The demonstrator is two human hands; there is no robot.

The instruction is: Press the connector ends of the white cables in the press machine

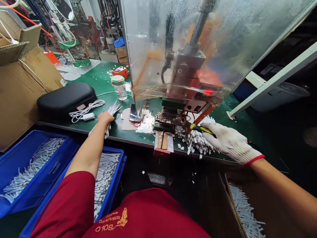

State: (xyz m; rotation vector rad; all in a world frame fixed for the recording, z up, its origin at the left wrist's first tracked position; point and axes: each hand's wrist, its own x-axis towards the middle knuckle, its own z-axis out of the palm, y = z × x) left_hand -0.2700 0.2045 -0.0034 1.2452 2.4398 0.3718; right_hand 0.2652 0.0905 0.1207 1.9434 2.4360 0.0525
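My bare left hand [105, 118] is closed around a bundle of thin white strips [114, 107] at the front left of the green bench; the strips stick out on both sides of the fist. On my right hand [226, 140] is a white knit glove with a red cuff. It grips a tool with a yellow-and-black handle [203, 129], whose dark flat metal end points left at the press's lower die [164, 124]. Below the tool lies a pile of white strips [201, 142] at the bench edge. The press body [188, 66] stands behind a cloudy clear shield.
Blue bins [121, 165] of white strips stand at lower left, and a carton [226, 191] with more at lower right. A phone [135, 113], lidded jar [119, 87], black case [66, 97] and coiled cable [85, 110] are on the bench. White scraps surround the press.
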